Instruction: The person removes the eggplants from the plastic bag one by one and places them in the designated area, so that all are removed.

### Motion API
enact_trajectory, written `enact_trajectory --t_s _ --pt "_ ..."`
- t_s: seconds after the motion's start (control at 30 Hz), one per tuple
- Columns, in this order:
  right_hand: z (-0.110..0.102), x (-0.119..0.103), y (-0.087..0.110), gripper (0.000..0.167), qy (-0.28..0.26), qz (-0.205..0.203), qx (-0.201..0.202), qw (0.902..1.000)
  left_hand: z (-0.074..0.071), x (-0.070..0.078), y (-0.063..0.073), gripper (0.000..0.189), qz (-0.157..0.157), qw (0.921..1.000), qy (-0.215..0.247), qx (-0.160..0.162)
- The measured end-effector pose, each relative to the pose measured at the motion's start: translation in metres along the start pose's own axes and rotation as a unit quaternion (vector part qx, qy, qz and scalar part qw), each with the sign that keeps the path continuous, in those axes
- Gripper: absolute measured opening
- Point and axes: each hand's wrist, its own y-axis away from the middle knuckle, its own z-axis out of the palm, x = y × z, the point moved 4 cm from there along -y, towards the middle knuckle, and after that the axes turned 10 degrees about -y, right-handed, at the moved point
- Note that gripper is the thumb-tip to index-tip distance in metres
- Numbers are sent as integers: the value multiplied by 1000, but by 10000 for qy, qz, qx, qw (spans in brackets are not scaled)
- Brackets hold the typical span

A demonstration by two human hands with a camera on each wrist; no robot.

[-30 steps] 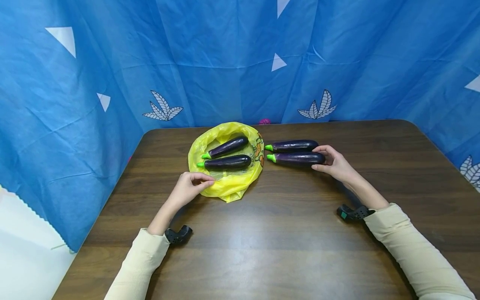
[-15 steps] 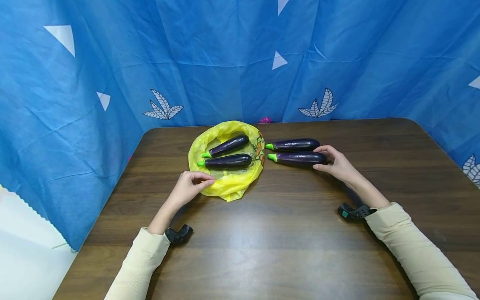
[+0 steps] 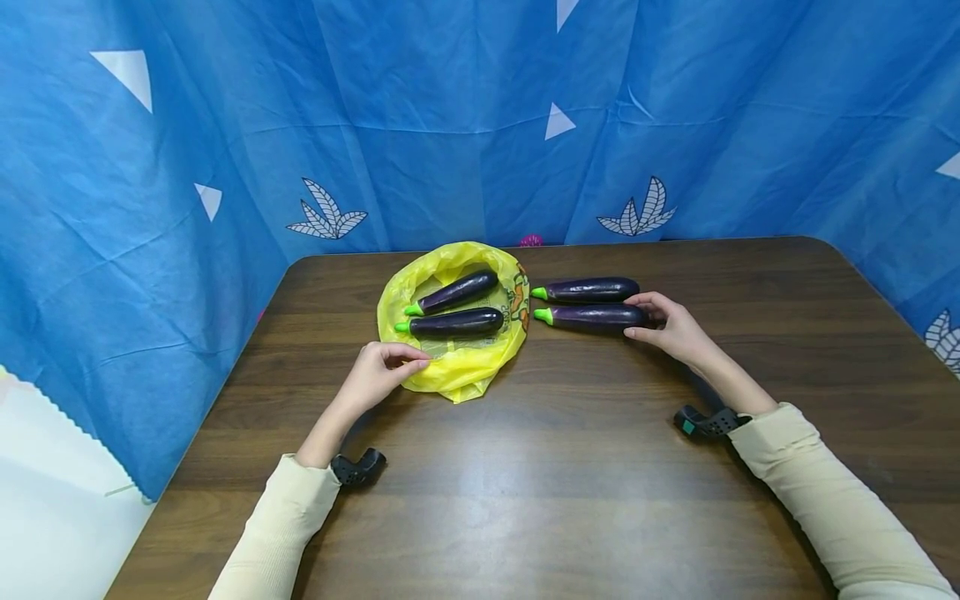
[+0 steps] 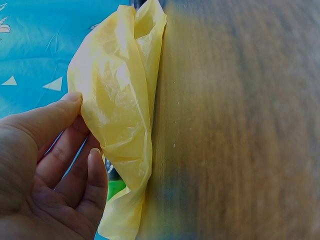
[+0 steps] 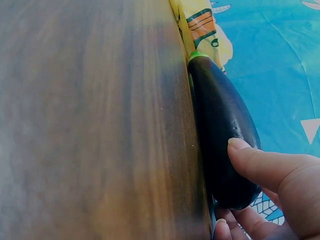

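A yellow plastic bag (image 3: 468, 367) lies with its mouth spread wide at the back of the table. Inside it rest two dark eggplants with green stems, a tilted upper eggplant (image 3: 459, 291) and a lower eggplant (image 3: 457, 322). My left hand (image 3: 378, 372) pinches the bag's near rim between thumb and fingers; the left wrist view shows the thumb on the yellow film (image 4: 117, 100). Right of the bag, two more lie side by side, stems toward it: a rear eggplant (image 3: 588, 290) and a front eggplant (image 3: 596, 316). My right hand (image 3: 667, 327) grips the front one's blunt end, thumb on its near side (image 5: 225, 120).
The brown wooden table (image 3: 487, 508) extends toward me and to both sides. A blue patterned curtain (image 3: 450, 125) hangs behind its back edge. Each wrist wears a black camera mount, the left mount (image 3: 358, 468) and the right mount (image 3: 705, 423) close over the tabletop.
Almost nothing differs. Both hands keep their places at the bag rim and the front eggplant, which has shifted very slightly left since half a second ago.
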Motion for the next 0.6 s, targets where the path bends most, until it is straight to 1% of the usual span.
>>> enact_trajectory --t_s 0.33,0.47,0.6 --pt "0 -3 0 48 146 126 45 9998 0 1 0 13 4 10000 -6 3" --pt "-1 -10 1 52 424 105 54 9990 0 0 -1 13 29 10000 -25 18" --pt "-3 -18 1 52 751 16 100 9971 0 0 -1 13 41 10000 -25 29"
